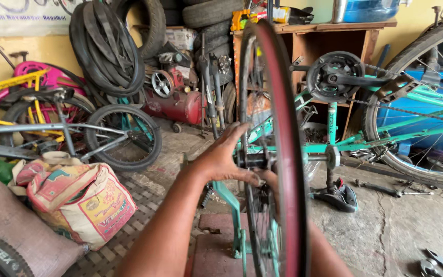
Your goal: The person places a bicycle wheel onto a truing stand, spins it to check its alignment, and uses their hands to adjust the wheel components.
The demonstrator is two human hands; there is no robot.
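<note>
Left hand spreads open-fingered against the hub of the upright maroon-rimmed wheel (right hand mostly hidden behind it, grip unclear), with bare concrete floor open to the right.

Concrete floor, cracked, lower right of frame: wrench lying flat; metal tools, possibly pliers, at bottom right corner. Lower left: printed sack on woven mat. Centre: red compressor on wheels.

Soft, even daylight, gentle shadows, sharp focus, slight wide-angle bending at edges.
</note>
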